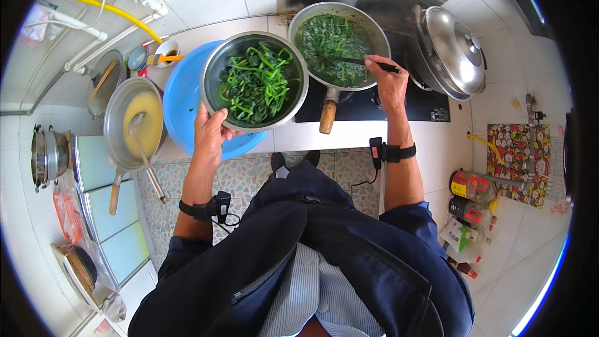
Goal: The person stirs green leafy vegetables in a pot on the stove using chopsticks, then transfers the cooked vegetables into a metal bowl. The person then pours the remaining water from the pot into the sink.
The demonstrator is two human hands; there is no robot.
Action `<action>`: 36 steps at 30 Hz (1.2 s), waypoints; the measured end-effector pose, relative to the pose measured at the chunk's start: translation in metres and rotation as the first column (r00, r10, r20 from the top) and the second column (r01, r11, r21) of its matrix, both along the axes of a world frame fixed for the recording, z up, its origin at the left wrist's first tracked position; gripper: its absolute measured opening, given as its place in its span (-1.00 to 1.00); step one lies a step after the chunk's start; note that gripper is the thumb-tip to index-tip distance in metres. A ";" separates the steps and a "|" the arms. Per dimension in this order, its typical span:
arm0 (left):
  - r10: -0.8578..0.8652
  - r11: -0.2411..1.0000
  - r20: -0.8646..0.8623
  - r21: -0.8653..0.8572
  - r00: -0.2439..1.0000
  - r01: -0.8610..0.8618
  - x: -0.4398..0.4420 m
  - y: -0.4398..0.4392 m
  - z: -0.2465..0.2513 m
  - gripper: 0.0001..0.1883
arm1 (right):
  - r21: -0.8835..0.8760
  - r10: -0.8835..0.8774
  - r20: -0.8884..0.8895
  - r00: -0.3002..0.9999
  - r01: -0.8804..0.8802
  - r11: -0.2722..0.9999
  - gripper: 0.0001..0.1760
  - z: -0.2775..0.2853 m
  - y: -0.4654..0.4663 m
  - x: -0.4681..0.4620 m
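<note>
My left hand [210, 128] grips the near-left rim of a stainless steel bowl [207, 79], which holds a heap of cooked leafy greens [257, 82]. The bowl overlaps a blue plastic basin [180, 98]. My right hand [388, 79] is closed on dark chopsticks [353, 60], their far ends down among greens [332, 42] in bubbling liquid. Those greens are in a metal pan [377, 40] with a wooden handle [328, 117], standing on the black cooktop [421, 107] just right of the bowl.
A lidded steel pot [451, 51] stands at the cooktop's right. Left of the basin, a saucepan [110, 121] holds yellow liquid and a metal ladle [140, 135]. Behind are a small white bowl [167, 49] and an orange-handled brush [161, 59]. Several bottles [472, 187] stand at the right.
</note>
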State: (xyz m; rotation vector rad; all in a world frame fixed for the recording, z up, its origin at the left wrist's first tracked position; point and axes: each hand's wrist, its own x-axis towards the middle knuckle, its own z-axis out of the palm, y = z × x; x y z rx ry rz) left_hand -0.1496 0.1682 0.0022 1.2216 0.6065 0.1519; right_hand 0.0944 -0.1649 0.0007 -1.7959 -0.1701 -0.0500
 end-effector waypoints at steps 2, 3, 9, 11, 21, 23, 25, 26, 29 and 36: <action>0.018 1.000 0.032 -0.009 0.999 -0.017 0.000 -0.001 -0.001 -0.68 | 0.024 0.059 -0.017 0.998 -0.058 0.998 -0.86 0.006 -0.003 -0.009; 0.023 1.000 0.038 -0.004 0.999 -0.023 0.000 -0.002 -0.001 -0.70 | -0.006 0.069 -0.070 0.995 -0.070 0.998 -0.86 0.008 -0.005 -0.012; 0.012 1.000 0.017 0.005 1.000 -0.012 0.002 -0.002 0.004 -0.65 | -0.187 0.105 0.020 0.994 -0.100 0.977 -0.84 -0.002 0.005 -0.020; 0.006 1.000 0.009 0.008 1.000 -0.006 0.002 -0.001 0.006 -0.64 | -0.209 0.067 0.112 0.991 -0.042 0.977 -0.86 -0.008 0.015 -0.025; 0.006 1.000 0.022 0.026 1.000 -0.006 -0.001 -0.002 0.004 -0.56 | 0.013 -0.100 0.129 0.987 0.099 0.995 -0.81 -0.004 0.014 0.007; 0.014 1.000 0.026 0.020 1.000 -0.014 -0.001 -0.001 0.001 -0.56 | 0.134 -0.155 0.038 0.987 0.149 0.980 -0.78 -0.015 0.023 0.020; 0.015 1.000 0.021 0.017 1.000 -0.015 -0.002 -0.001 0.000 -0.56 | 0.190 -0.199 -0.091 0.976 0.213 0.959 -0.76 -0.024 0.030 0.030; 0.030 1.000 0.024 0.003 0.999 -0.030 -0.003 -0.001 -0.001 -0.57 | 0.252 -0.181 -0.149 0.972 0.214 0.944 -0.74 -0.028 0.035 0.032; 0.050 0.999 0.017 -0.004 0.999 -0.050 -0.004 -0.001 -0.003 -0.58 | 0.273 -0.138 -0.150 0.979 0.175 0.946 -0.74 -0.026 0.034 0.032; 0.037 0.999 0.003 -0.005 0.999 -0.037 -0.006 0.002 -0.006 -0.59 | 0.145 0.047 -0.208 0.977 -0.016 0.989 -0.81 0.010 -0.002 0.005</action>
